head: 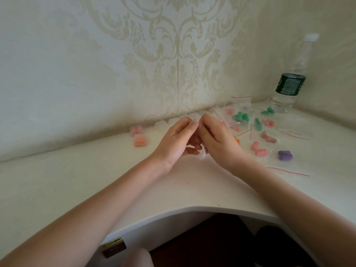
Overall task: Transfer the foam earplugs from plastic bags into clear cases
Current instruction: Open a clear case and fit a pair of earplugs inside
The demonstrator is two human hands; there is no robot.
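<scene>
- Both hands are meeting over the bench: the left hand (178, 138) and right hand (215, 138) are pinching a small clear zip bag (194, 120) at its red-lined top, fingers curled tight.
- They seem to be prying it open; whether earplugs are inside is hidden.
- Next likely calls for parting the seal, then tipping into a case.
- Right of the fingers, bagged earplugs (240, 116) are lying scattered; left, a filled orange case (140, 141).
- The white bench (57, 180) is sitting against patterned wallpaper (173, 54), with a water bottle (290, 81) cornered.
</scene>
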